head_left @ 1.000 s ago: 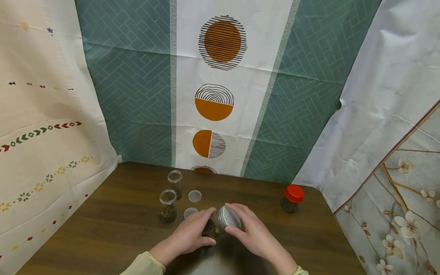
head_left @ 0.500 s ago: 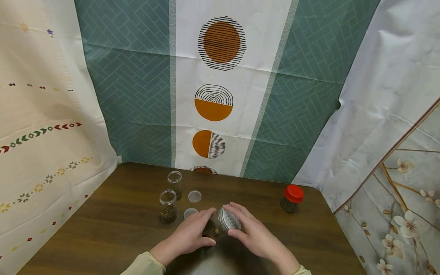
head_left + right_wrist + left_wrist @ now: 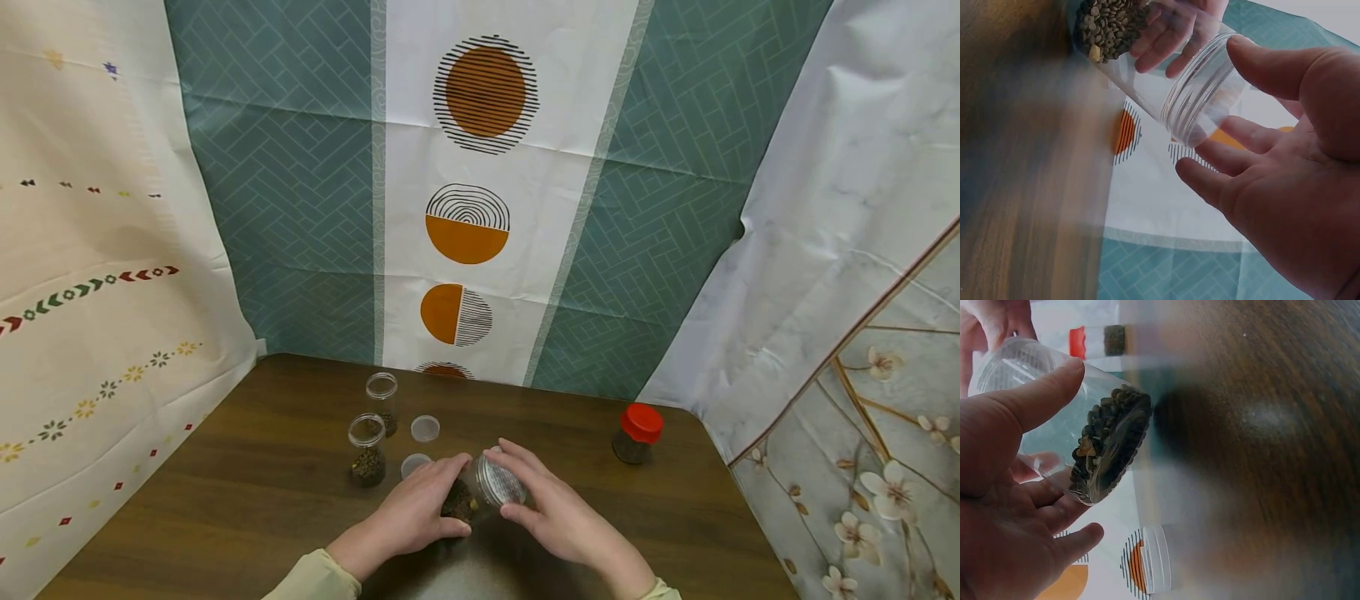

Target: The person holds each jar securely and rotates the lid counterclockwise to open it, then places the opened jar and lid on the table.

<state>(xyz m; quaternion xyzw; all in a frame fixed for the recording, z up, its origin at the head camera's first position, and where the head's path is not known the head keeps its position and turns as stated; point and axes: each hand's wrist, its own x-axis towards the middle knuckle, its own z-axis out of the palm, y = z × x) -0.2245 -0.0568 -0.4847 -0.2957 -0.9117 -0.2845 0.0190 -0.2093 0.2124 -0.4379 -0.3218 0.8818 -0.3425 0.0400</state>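
My left hand (image 3: 416, 508) grips the lower body of a clear jar (image 3: 1063, 415), tilted with its top toward the right. Brown seeds or pellets (image 3: 1110, 28) with a yellowish piece among them lie at its base. At the top end is a clear lid (image 3: 502, 481) with a silvery patterned look. The thumb and fingers of my right hand (image 3: 555, 512) bend round this end, the thumb tip at its edge in the right wrist view. Two loose clear lids, one nearer (image 3: 415, 464) and one farther (image 3: 425, 427), lie left of the jar.
Two uncapped clear jars, a front one (image 3: 367, 454) and a back one (image 3: 382, 404), stand at left with brown contents. A jar with a red lid (image 3: 641, 422) stands at the right. Patterned cloths (image 3: 300, 208) hang behind the wooden table (image 3: 225, 467).
My right thumb has shifted slightly down and right along the lid, and the fingers have moved a little across its upper edge. The left hand and jar stay in place.
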